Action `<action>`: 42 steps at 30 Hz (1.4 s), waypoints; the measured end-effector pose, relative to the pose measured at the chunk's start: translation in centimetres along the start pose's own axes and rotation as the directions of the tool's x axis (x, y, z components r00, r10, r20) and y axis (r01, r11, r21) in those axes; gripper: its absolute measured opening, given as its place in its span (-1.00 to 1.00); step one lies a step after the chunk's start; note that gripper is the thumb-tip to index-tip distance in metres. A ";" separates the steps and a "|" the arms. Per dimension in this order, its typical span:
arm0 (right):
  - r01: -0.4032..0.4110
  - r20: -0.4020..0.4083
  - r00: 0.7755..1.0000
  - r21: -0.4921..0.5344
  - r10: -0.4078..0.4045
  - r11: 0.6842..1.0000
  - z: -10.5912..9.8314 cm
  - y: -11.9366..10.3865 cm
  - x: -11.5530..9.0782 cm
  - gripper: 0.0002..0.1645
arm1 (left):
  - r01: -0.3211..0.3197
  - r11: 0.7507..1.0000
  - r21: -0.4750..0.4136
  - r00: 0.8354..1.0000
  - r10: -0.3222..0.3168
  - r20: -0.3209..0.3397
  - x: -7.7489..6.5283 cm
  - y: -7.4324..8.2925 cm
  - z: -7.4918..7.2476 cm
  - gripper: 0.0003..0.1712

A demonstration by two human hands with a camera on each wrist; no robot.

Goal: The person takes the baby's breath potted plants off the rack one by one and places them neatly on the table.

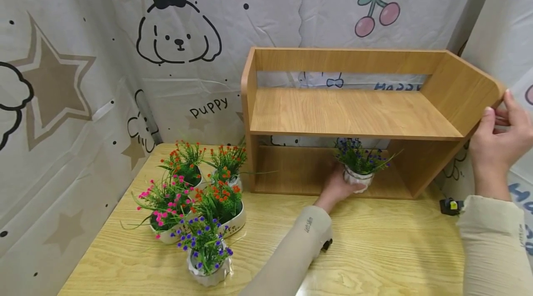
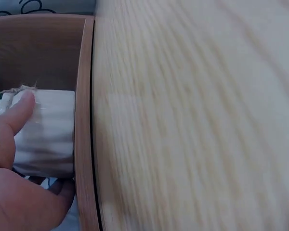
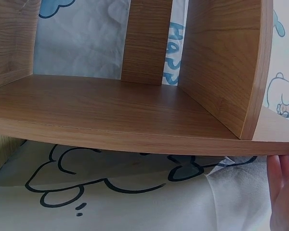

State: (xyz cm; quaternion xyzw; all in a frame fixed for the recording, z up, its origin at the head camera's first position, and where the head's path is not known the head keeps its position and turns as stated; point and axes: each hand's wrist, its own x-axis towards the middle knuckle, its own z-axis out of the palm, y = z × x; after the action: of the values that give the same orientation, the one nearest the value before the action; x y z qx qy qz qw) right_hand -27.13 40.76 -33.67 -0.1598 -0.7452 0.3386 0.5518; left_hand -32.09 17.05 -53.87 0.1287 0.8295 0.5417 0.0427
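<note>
My left hand (image 1: 337,187) reaches into the lower level of a wooden desktop shelf (image 1: 354,113) and holds a white flowerpot (image 1: 359,179) of blue-purple artificial flowers (image 1: 358,157). In the left wrist view, the thumb lies along the side of the white pot (image 2: 50,134), and the other fingers go round its far side. The pot is right at the bottom board. At the shelf's right side panel (image 1: 462,92), my right hand (image 1: 501,141) grips the front edge between thumb and fingers. Only part of the right hand (image 3: 284,192) shows in the right wrist view, touching the panel's edge.
Left of the shelf, several potted artificial plants stand grouped on the wood-grain table (image 1: 374,240): orange-red ones (image 1: 222,203), a pink one (image 1: 166,203) and a purple one (image 1: 206,249) in front. A small black object (image 1: 451,206) lies right. Printed curtains (image 1: 208,23) surround the table.
</note>
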 end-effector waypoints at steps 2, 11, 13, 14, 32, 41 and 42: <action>0.003 -0.001 1.000 -0.004 -0.003 1.000 0.2 0.7 0.3 -0.57 | 0.000 1.000 0.001 1.000 0.000 -0.003 0.0 0.1 -0.1 0.06; -0.008 0.013 1.000 -0.020 0.008 1.000 0.2 1.2 0.5 -0.56 | 0.030 0.993 0.118 0.999 -0.027 -0.029 -0.3 0.7 -0.9 0.06; -0.012 0.004 1.000 -0.015 0.012 1.000 0.2 0.9 0.5 -0.56 | 0.027 0.991 0.131 0.999 -0.022 -0.038 -0.5 0.8 -1.2 0.02; -0.014 -0.001 1.000 -0.010 0.014 1.000 0.2 0.8 0.5 -0.56 | 0.021 0.991 0.135 0.999 -0.015 -0.042 -0.7 0.8 -1.4 -0.01; -0.039 0.075 0.996 -0.009 0.039 0.999 0.4 1.5 0.1 -0.53 | -0.036 0.991 0.129 0.998 0.043 -0.054 -6.3 1.2 -5.6 -0.10; -0.125 0.091 0.988 0.021 0.122 0.992 0.3 0.4 -0.1 -0.50 | -0.079 0.990 0.116 0.996 0.083 -0.030 -9.8 2.1 -7.7 -0.06; -0.139 0.093 0.986 0.027 0.136 0.990 0.3 0.3 -0.1 -0.50 | -0.088 0.990 0.113 0.996 0.091 -0.025 -10.2 2.2 -7.9 -0.07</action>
State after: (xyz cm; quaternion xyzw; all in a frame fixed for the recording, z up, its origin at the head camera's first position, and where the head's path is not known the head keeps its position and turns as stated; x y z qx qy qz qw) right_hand -27.40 40.80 -33.97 -0.1860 -0.7510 0.3950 0.4954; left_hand -23.53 8.22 -49.39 0.1598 0.8525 0.4977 -0.0013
